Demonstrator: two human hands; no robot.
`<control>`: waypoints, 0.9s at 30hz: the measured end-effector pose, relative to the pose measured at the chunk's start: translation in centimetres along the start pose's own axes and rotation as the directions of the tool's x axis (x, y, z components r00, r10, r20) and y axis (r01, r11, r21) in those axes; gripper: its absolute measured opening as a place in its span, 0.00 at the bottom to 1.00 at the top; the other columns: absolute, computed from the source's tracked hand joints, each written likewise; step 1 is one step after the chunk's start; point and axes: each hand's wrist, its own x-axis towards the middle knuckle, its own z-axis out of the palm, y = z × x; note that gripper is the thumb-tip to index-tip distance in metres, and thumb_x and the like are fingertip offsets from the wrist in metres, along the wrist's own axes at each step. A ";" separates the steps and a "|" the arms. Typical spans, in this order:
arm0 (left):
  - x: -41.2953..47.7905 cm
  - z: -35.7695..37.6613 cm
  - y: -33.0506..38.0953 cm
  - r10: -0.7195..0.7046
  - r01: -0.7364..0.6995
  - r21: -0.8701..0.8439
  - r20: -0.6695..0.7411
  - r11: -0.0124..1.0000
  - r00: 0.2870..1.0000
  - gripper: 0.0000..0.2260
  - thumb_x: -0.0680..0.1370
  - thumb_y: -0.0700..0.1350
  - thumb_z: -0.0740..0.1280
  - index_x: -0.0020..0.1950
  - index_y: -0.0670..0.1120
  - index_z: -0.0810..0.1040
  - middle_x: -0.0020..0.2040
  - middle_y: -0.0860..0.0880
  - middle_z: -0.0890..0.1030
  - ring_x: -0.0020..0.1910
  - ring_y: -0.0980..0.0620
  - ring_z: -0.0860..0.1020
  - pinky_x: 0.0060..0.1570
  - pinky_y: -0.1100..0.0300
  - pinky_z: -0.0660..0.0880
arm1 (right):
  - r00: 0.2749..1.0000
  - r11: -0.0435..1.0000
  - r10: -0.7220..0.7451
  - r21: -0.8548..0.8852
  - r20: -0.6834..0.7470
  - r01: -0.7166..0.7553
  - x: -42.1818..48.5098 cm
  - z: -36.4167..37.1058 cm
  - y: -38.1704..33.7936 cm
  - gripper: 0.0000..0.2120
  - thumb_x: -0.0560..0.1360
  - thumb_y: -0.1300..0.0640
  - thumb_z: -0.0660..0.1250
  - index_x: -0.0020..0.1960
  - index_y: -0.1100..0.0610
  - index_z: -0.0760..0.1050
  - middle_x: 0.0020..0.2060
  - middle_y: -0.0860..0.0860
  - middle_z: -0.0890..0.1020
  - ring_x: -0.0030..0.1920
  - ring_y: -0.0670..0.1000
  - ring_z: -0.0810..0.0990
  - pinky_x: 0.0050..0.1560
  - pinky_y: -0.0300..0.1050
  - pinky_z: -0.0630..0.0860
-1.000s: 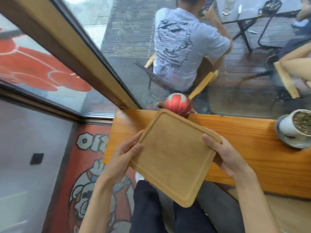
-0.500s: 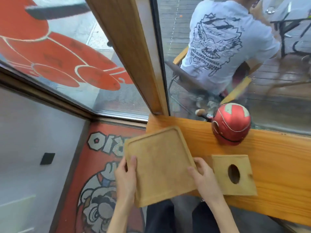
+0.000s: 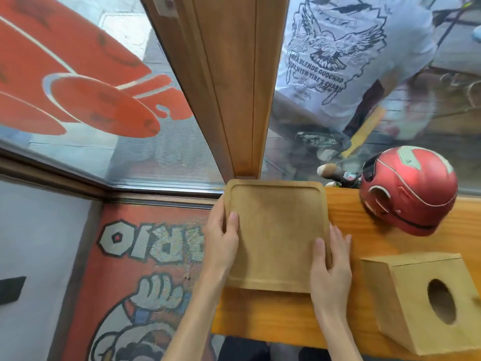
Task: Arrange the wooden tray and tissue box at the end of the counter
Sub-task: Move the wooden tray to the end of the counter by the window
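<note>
Both hands, left (image 3: 221,241) and right (image 3: 330,259), grip the tray (image 3: 276,230), seemingly flat on the bench (image 3: 351,220) end; tissue box (image 3: 421,298) just right.

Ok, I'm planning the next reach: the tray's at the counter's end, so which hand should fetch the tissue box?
Right hand: it grips the wooden tray on the edge facing the tissue box. The left hand is across the tray.

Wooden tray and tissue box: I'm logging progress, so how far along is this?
Done: the wooden tray lies flat at the counter's left end. In hand: the left hand and right hand grip its sides. Left: the tissue box sits untouched, apart, to the right.
</note>
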 end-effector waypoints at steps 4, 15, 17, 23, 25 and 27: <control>0.8 1.2 -1.4 0.016 -0.015 0.046 -0.003 0.999 1.000 0.22 0.83 0.40 0.61 0.77 0.47 0.67 0.75 0.56 0.70 0.74 0.59 0.66 0.76 0.53 0.62 | 0.998 0.996 -0.025 -0.087 -0.059 0.020 0.2 0.9 1.6 0.24 0.82 0.48 0.59 0.77 0.50 0.66 0.77 0.40 0.62 0.81 0.41 0.46 0.81 0.47 0.45; 2.4 1.4 -2.5 -0.010 0.011 0.051 -0.038 0.999 0.999 0.21 0.82 0.42 0.63 0.76 0.47 0.70 0.71 0.52 0.73 0.71 0.54 0.70 0.73 0.50 0.67 | 0.973 0.926 -0.124 -0.375 -0.194 0.043 1.2 3.4 2.4 0.27 0.81 0.45 0.54 0.76 0.54 0.68 0.80 0.51 0.61 0.82 0.53 0.48 0.80 0.51 0.41; 2.8 1.4 -2.4 -0.028 0.031 0.065 -0.041 0.997 0.999 0.22 0.82 0.43 0.64 0.76 0.46 0.70 0.68 0.52 0.72 0.69 0.51 0.71 0.71 0.47 0.68 | 0.972 0.919 -0.124 -0.392 -0.201 0.036 1.2 3.6 2.5 0.27 0.81 0.44 0.53 0.76 0.53 0.67 0.81 0.50 0.60 0.82 0.53 0.47 0.80 0.51 0.40; 2.8 0.8 -2.4 -0.015 0.012 0.086 0.027 0.996 1.000 0.23 0.83 0.47 0.62 0.78 0.49 0.67 0.66 0.54 0.70 0.68 0.54 0.70 0.72 0.47 0.67 | 0.972 0.892 -0.160 -0.447 -0.173 0.067 1.2 3.3 2.4 0.27 0.82 0.42 0.53 0.77 0.50 0.67 0.81 0.51 0.62 0.82 0.54 0.50 0.79 0.55 0.44; 2.4 0.4 -2.5 -0.009 0.006 0.058 0.051 0.998 0.999 0.22 0.83 0.48 0.63 0.77 0.50 0.68 0.65 0.61 0.71 0.66 0.66 0.70 0.71 0.53 0.67 | 0.969 0.869 -0.193 -0.485 -0.157 0.095 1.2 2.8 2.5 0.26 0.82 0.41 0.54 0.76 0.49 0.69 0.79 0.52 0.64 0.80 0.55 0.54 0.78 0.58 0.49; 1.9 0.2 -2.6 -0.002 0.002 0.016 0.027 1.000 1.000 0.19 0.83 0.47 0.63 0.74 0.50 0.71 0.67 0.60 0.75 0.66 0.66 0.72 0.69 0.59 0.69 | 0.963 0.843 -0.220 -0.527 -0.157 0.106 1.4 2.7 2.4 0.25 0.81 0.41 0.55 0.75 0.48 0.71 0.77 0.52 0.67 0.78 0.56 0.58 0.75 0.60 0.53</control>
